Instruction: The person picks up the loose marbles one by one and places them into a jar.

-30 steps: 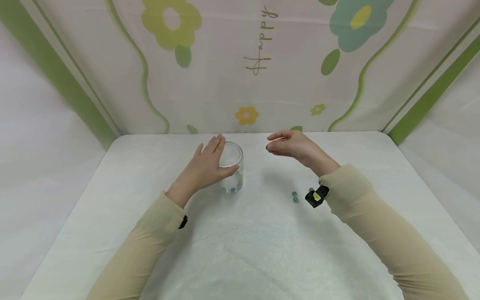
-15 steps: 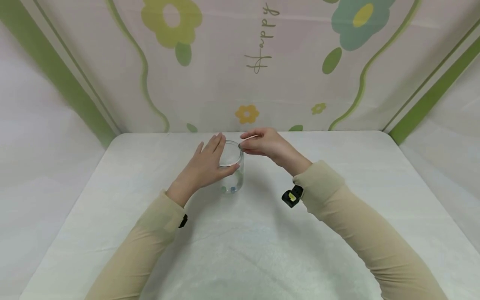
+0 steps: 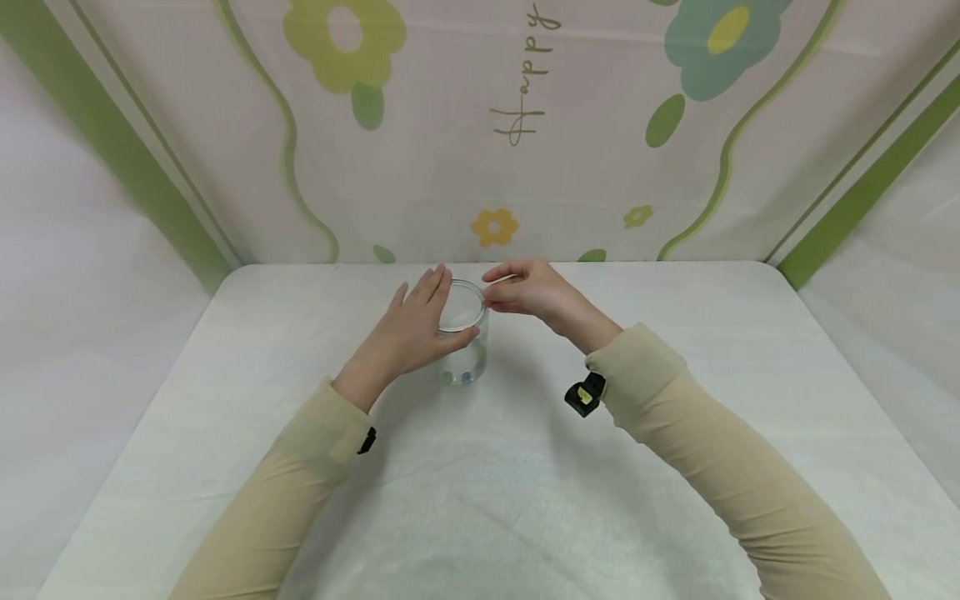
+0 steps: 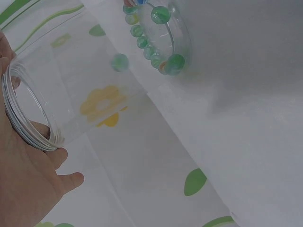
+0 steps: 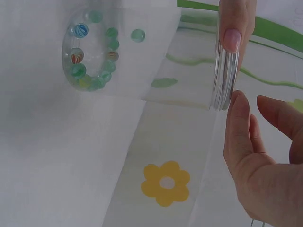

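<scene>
A clear jar [image 3: 474, 354] stands upright on the table in the head view. My left hand [image 3: 401, 333] grips it round the rim, with the thumb on the near side and the fingers on the far side. My right hand [image 3: 536, 293] is at the rim's right side. In the right wrist view its thumb and fingers are apart, with nothing seen between them. One green marble [image 5: 138, 35] shows inside the jar, apart from the several glass marbles [image 5: 78, 70] ringed round the base. Most of these are green; blue and reddish swirls show in a few.
A white cloth [image 3: 480, 500] covers the table. Behind its far edge stands a backdrop [image 3: 420, 183] printed with flowers and leaves. My right sleeve [image 3: 697, 417] hides part of the table's right side.
My right hand has moved left to the jar's rim. The small dark marble at its fingertips is no longer seen there. Loose marbles seen on the table earlier are now hidden behind my right arm.
</scene>
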Action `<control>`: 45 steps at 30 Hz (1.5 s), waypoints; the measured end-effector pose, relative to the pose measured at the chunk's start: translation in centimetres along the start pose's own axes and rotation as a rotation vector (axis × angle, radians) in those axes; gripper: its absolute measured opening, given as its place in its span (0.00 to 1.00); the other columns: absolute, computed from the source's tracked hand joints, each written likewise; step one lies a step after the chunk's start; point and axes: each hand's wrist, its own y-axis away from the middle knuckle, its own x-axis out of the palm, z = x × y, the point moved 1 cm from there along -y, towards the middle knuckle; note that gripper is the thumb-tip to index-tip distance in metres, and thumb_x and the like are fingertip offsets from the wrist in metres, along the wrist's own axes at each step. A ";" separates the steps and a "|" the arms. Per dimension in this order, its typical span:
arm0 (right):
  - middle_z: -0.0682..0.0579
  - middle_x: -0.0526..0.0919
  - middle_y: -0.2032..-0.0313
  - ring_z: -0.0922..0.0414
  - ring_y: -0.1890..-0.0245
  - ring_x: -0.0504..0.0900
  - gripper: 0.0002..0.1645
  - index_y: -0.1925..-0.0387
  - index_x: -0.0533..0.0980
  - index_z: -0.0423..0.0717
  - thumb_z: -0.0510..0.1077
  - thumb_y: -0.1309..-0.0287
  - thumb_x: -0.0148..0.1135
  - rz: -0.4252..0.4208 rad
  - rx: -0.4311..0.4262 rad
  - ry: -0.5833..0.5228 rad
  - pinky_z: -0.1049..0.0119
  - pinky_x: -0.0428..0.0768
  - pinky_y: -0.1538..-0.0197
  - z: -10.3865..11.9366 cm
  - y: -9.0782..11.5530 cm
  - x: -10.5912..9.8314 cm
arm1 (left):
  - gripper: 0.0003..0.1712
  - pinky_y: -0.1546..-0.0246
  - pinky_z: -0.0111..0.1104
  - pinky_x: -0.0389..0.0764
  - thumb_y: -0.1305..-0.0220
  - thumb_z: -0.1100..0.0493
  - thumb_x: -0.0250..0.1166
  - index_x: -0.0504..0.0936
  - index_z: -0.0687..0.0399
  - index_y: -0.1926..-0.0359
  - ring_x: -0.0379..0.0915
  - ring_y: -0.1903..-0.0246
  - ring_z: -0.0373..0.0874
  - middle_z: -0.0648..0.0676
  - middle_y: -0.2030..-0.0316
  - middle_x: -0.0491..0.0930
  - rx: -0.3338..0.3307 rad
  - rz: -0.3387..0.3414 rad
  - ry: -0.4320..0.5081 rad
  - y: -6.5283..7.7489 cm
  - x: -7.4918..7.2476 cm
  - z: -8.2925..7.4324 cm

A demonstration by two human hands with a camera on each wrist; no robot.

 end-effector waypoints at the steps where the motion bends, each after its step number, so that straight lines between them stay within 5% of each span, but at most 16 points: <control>1: 0.46 0.79 0.56 0.64 0.63 0.81 0.23 0.41 0.70 0.33 0.35 0.38 0.56 -0.003 0.001 0.006 0.57 0.76 0.39 -0.1 0.1 -0.2 | 0.53 0.26 0.53 0.42 0.35 0.31 0.48 0.42 0.62 0.25 0.36 0.24 0.51 0.58 0.24 0.40 -0.001 0.001 0.001 0.0 0.0 0.0; 22: 0.41 0.76 0.45 0.70 0.62 0.81 0.28 0.37 0.65 0.34 0.42 0.35 0.56 -0.049 0.149 0.152 0.69 0.80 0.45 -7.2 2.4 -7.3 | 0.54 0.26 0.53 0.42 0.35 0.30 0.47 0.41 0.62 0.25 0.36 0.24 0.50 0.57 0.24 0.40 -0.002 0.002 -0.013 0.1 0.3 -0.1; 45: 0.60 0.82 0.58 0.71 0.63 0.80 0.35 0.35 0.63 0.33 0.48 0.37 0.59 -0.029 0.292 0.264 0.73 0.80 0.54 -14.2 5.8 -13.0 | 0.53 0.26 0.54 0.42 0.35 0.31 0.48 0.42 0.63 0.25 0.37 0.24 0.52 0.59 0.24 0.40 0.007 -0.004 0.000 0.1 0.2 -0.1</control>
